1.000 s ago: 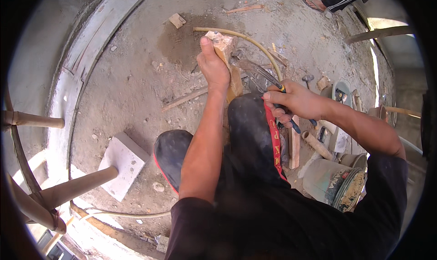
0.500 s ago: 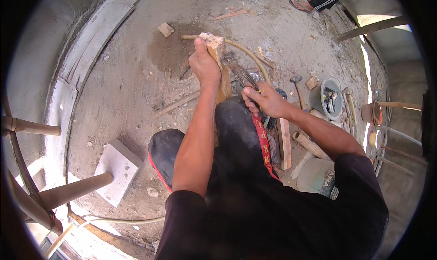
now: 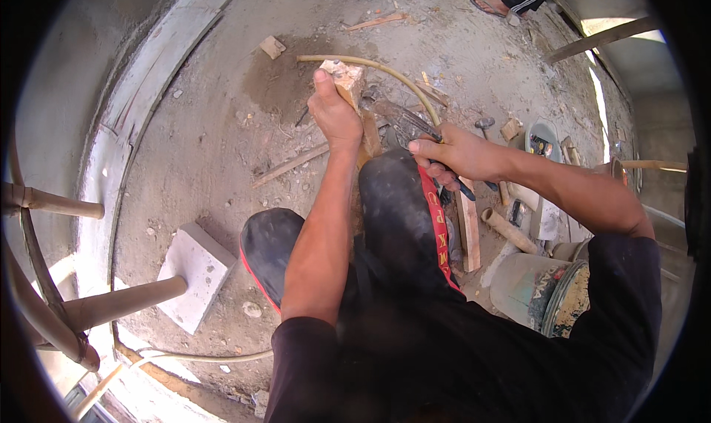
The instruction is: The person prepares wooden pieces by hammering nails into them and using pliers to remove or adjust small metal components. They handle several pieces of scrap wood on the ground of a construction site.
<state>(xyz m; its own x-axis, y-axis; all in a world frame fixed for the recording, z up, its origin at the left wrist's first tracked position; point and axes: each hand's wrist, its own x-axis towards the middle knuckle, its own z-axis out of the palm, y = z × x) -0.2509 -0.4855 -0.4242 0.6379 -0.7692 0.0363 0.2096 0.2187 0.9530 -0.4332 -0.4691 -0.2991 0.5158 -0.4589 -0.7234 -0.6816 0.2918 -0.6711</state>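
Observation:
My left hand (image 3: pixel 335 115) is wrapped round the upper end of a thick wooden post (image 3: pixel 344 75), which stands up in front of my right knee. The post's top is pale and chipped, with dark spots on it. In my right hand (image 3: pixel 455 156) is a pair of long metal pliers (image 3: pixel 400 119) with dark handles, whose lower ends stick out apart below my fingers. The head of the pliers lies close to the right side of the post; whether it grips anything there I cannot tell.
A yellowish hose (image 3: pixel 392 69) curves behind the post. To the right are a hammer (image 3: pixel 485 124), a tool bucket (image 3: pixel 543 135), a bamboo piece (image 3: pixel 511 230) and a larger bucket (image 3: pixel 518 286). A pale block (image 3: pixel 196 275) lies left, by bamboo poles (image 3: pixel 126 301). A person's sandalled foot (image 3: pixel 490 7) shows far right.
My right hand has shifted right and slightly down, and the plier handles have spread apart. My right elbow has swung outward. The left hand still holds the post, now slightly lower.

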